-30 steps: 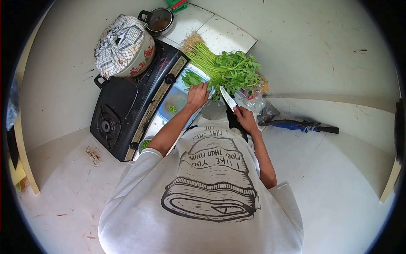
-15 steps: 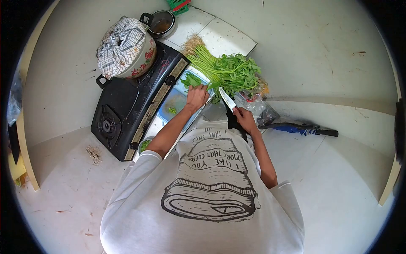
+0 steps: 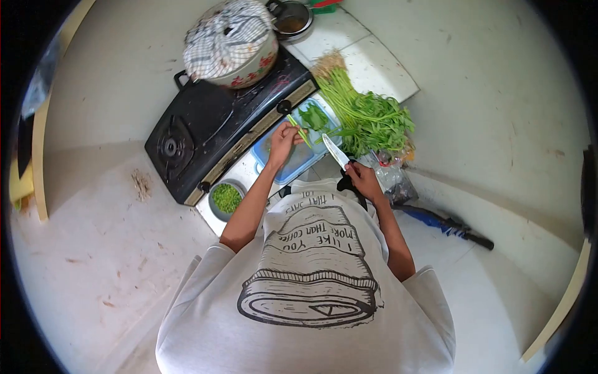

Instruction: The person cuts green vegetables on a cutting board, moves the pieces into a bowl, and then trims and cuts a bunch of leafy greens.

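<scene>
Green stems (image 3: pixel 300 129) are pinched in my left hand (image 3: pixel 284 142), above a blue cutting board (image 3: pixel 293 169). My right hand (image 3: pixel 365 180) grips a kitchen knife (image 3: pixel 336 151) by its handle, the blade pointing up and left toward the board. Some cut green leaves (image 3: pixel 314 117) lie at the board's far end. Just beyond the knife, a large bunch of leafy greens (image 3: pixel 374 118) rests with its pale roots (image 3: pixel 329 63) toward the back. A bowl of chopped greens (image 3: pixel 226 197) stands beside my left forearm.
Left of the board is a black gas stove (image 3: pixel 205 118) bearing a large pot (image 3: pixel 253 62) wrapped in checked cloth. A small dark pan (image 3: pixel 293 22) sits behind it. Plastic bags (image 3: pixel 395 184) and a folded blue umbrella (image 3: pixel 436 222) are on the right.
My left hand has shifted left over the board and now shows the stems held upright. The view has turned, bringing the bowl of chopped greens into fuller sight. The knife stays in my right hand.
</scene>
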The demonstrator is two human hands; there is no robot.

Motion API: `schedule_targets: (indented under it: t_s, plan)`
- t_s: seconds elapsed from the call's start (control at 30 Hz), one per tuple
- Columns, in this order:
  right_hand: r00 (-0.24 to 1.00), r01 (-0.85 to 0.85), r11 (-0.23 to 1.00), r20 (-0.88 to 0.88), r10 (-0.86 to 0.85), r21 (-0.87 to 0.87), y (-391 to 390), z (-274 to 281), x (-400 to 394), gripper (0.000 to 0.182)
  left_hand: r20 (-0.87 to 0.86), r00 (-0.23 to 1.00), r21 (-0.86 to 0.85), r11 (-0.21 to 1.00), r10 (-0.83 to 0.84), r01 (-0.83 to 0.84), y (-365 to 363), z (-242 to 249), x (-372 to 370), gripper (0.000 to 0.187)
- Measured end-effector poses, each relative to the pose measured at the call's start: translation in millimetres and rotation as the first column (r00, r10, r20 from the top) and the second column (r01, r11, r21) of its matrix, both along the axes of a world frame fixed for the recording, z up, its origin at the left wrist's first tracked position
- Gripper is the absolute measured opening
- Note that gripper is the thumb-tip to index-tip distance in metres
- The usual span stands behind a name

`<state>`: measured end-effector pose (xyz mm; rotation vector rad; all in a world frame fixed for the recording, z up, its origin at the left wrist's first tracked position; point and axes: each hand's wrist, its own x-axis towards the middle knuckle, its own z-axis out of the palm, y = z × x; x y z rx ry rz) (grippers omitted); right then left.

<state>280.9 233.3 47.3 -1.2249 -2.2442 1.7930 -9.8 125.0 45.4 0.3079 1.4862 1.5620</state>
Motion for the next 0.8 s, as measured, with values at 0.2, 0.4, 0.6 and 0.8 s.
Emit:
schedule_targets:
  t_s: [0.2,0.4,0.6,0.8]
  plan:
    - [0.980,-0.188,0.982,-0.060,0.189,0.020,21,5,-62,0.042,0.144,0.983,0.013,0.993,0.117,-0.120,-44,11,-1,0.015]
    - [0.916,-0.368,0.928,-0.146,0.373,0.058,45,33,-135,0.037,0.102,0.972,-0.018,0.978,0.211,-0.210,-61,35,14,0.021]
    - [0.874,-0.428,0.904,-0.266,0.407,-0.022,58,46,-187,0.037,0.070,0.966,0.025,0.968,0.248,-0.250,-47,43,36,0.018]
    - [0.824,-0.544,0.828,-0.274,0.496,-0.136,81,56,-205,0.034,-0.075,0.944,0.046,0.946,0.323,-0.320,-13,34,78,0.013]
